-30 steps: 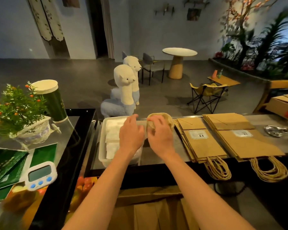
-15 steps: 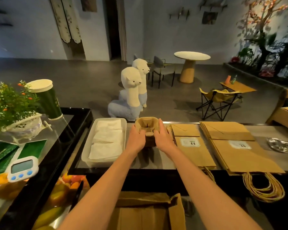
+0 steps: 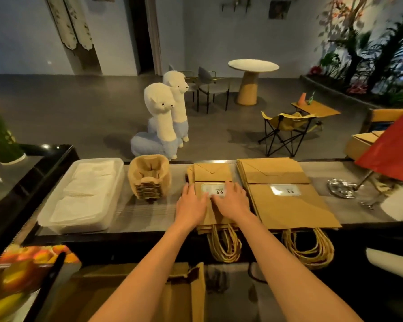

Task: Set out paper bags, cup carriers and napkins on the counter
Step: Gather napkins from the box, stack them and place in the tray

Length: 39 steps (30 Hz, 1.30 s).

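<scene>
Brown bags (image 3: 211,173) lie front-to-back, handles nearest; left hand (image 3: 191,205) and right hand (image 3: 234,203) flat atop.

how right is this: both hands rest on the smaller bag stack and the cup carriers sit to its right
One thing is wrong: the head view shows the cup carriers to the left of the smaller bag stack, beside the napkin tray. The left hand and right hand do rest on that stack.
</scene>
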Available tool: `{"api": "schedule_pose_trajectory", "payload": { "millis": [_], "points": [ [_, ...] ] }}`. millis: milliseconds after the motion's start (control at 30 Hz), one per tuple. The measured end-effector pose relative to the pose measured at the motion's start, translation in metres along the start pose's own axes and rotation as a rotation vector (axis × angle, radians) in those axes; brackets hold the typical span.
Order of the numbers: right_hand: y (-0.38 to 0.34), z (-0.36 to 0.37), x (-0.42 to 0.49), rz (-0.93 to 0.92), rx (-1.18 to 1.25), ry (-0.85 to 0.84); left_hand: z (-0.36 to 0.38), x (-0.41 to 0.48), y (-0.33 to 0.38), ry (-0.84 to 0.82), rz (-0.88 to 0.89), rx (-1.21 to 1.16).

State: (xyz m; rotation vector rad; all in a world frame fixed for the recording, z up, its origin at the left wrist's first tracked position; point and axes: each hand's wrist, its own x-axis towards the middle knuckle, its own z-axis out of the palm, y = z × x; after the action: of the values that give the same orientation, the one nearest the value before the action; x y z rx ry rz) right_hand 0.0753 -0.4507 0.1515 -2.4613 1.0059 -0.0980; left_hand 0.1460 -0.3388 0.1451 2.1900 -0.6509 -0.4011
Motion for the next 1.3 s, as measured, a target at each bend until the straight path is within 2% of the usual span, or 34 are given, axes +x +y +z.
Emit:
{"api": "schedule_pose_trajectory", "payload": {
  "millis": [100, 167, 267, 400, 533, 600, 667, 733, 800, 867, 967, 1033, 1167, 1233, 1300],
  "points": [
    [0.018, 0.008, -0.001, -0.063, 0.047, -0.052, 0.014, -0.003, 0.012, 0.001, -0.014, -0.072],
    [0.02, 0.003, -0.002, -0.096, 0.285, -0.081, 0.014, -0.002, 0.01, 0.059, -0.003, -0.216],
    [0.023, -0.009, -0.007, -0.086, 0.592, -0.066, 0.009, -0.003, 0.007, 0.107, 0.008, -0.248],
    [0.016, -0.01, -0.008, -0.136, 0.539, -0.002, 0.005, 0.001, 0.003, 0.093, 0.031, -0.179],
    [0.014, 0.005, -0.01, -0.147, 0.319, -0.041, 0.009, 0.005, 0.0, -0.009, 0.015, 0.1],
    [0.014, 0.002, -0.01, -0.166, 0.247, 0.019, 0.011, 0.006, 0.006, 0.072, 0.048, 0.324],
    [0.015, -0.009, -0.008, -0.207, 0.152, 0.112, 0.011, 0.005, 0.02, 0.169, 0.158, 0.495],
    [0.02, -0.022, -0.007, -0.228, 0.132, 0.137, 0.015, 0.005, 0.037, 0.172, 0.239, 0.552],
    [0.028, -0.039, -0.007, -0.234, 0.149, 0.146, 0.026, 0.005, 0.055, 0.108, 0.23, 0.39],
    [0.042, -0.056, -0.006, -0.208, 0.176, 0.188, 0.043, 0.008, 0.072, 0.026, 0.164, 0.179],
    [0.076, -0.079, -0.002, -0.141, 0.121, 0.256, 0.076, 0.008, 0.09, -0.056, 0.076, -0.016],
    [0.107, -0.086, 0.002, -0.026, 0.013, 0.257, 0.098, 0.007, 0.098, -0.098, 0.048, -0.062],
    [0.164, -0.087, 0.001, 0.295, -0.082, 0.065, 0.133, 0.008, 0.099, -0.175, 0.023, -0.068],
    [0.17, -0.087, 0.0, 0.289, -0.096, 0.026, 0.137, 0.005, 0.103, -0.148, 0.026, -0.104],
    [0.166, -0.092, 0.002, 0.234, -0.113, 0.068, 0.136, 0.005, 0.106, -0.111, -0.002, -0.198]
  ]
}}
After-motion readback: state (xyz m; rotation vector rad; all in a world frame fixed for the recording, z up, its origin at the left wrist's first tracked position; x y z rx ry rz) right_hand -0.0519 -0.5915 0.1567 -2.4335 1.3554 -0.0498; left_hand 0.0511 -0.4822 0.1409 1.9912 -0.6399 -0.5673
